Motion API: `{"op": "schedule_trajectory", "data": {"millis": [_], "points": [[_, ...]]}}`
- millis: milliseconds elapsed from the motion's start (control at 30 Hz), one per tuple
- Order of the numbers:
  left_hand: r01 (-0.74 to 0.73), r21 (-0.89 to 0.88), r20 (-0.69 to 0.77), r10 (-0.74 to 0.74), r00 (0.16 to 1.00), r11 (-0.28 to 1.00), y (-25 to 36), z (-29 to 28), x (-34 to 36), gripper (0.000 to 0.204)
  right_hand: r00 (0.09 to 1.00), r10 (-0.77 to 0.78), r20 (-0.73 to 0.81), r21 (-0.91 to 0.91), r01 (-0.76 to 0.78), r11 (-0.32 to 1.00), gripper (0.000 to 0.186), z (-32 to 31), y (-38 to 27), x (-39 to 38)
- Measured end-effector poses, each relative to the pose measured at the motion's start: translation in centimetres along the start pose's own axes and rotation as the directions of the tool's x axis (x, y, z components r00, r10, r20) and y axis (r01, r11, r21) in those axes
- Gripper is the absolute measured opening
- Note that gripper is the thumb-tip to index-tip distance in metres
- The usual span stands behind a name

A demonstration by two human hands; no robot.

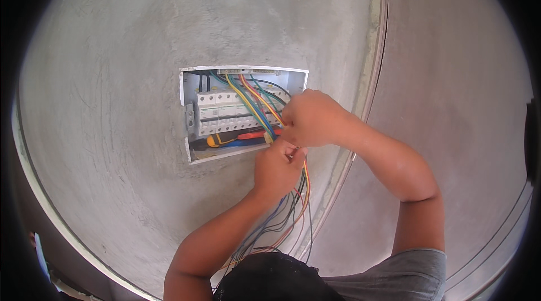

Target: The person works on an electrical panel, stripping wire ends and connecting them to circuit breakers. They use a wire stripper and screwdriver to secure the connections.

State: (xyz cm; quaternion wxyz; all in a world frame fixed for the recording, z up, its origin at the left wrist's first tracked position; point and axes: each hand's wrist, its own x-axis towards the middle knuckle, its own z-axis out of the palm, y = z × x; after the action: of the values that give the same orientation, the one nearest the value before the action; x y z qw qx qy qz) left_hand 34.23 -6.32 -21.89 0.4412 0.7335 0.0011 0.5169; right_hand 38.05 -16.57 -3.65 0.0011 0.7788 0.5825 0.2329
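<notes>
A bundle of coloured electrical wires in yellow, red, blue and green hangs out of a white electrical box set in the wall. My left hand is closed on the wires just below the box's lower right corner. Close above it, my right hand is closed with its fingertips at the same wires; what exactly they pinch is hidden. A row of white circuit breakers sits behind the wires. Below my hands, loose wire ends dangle in curves.
Pliers with yellow-and-black handles and a red-handled tool lie in the box's bottom. Grey plaster wall surrounds the box. A vertical frame edge and brown panel stand to the right. A dark rounded shape covers the lower edge.
</notes>
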Motion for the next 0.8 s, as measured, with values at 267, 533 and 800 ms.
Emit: {"op": "schedule_trajectory", "data": {"millis": [267, 533, 800], "points": [[-0.033, 0.073, -0.048, 0.036, 0.998, 0.997, 1.0, -0.1, 0.0, 0.019, 1.0, 0.002, 0.011, -0.131, -0.001, 0.991, 0.024, 0.5, -0.8, 0.1], [-0.01, 0.035, -0.051, 0.012, 0.999, 0.999, 0.1, 0.2, -0.2, 0.017, 1.0, -0.019, -0.014, -0.058, 0.018, 0.998, 0.024, 1.3, 0.0, 0.5], [0.028, -0.086, -0.028, -0.031, 0.999, 0.996, -0.5, -0.5, -0.5, 0.023, 0.997, 0.049, 0.067, 0.497, -0.076, 0.864, 0.022, 1.5, 2.4, -0.3]]}}
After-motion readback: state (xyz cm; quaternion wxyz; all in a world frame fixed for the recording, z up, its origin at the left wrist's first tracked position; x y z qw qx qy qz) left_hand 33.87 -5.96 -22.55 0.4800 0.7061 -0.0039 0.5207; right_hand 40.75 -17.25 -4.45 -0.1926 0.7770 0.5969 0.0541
